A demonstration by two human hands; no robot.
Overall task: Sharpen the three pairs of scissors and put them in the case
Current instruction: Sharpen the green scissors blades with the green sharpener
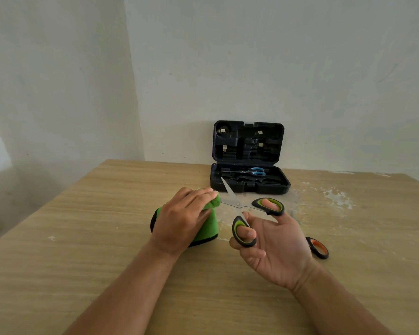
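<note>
1. My right hand (271, 247) has thumb and finger through the rubbery green-lined loops of the spread steel scissors (242, 206).
2. My left hand (184, 218) grasps a fuzzy green cloth (207, 228) round one blade.
3. The moulded black case (248, 180) stands open at the back of the wood-grain worktop (82, 238).

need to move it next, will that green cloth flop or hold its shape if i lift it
The green cloth will probably flop: it already bunches and folds under the left hand. It looks soft and light, so it is unlikely to roll or slide far across the table.
</note>
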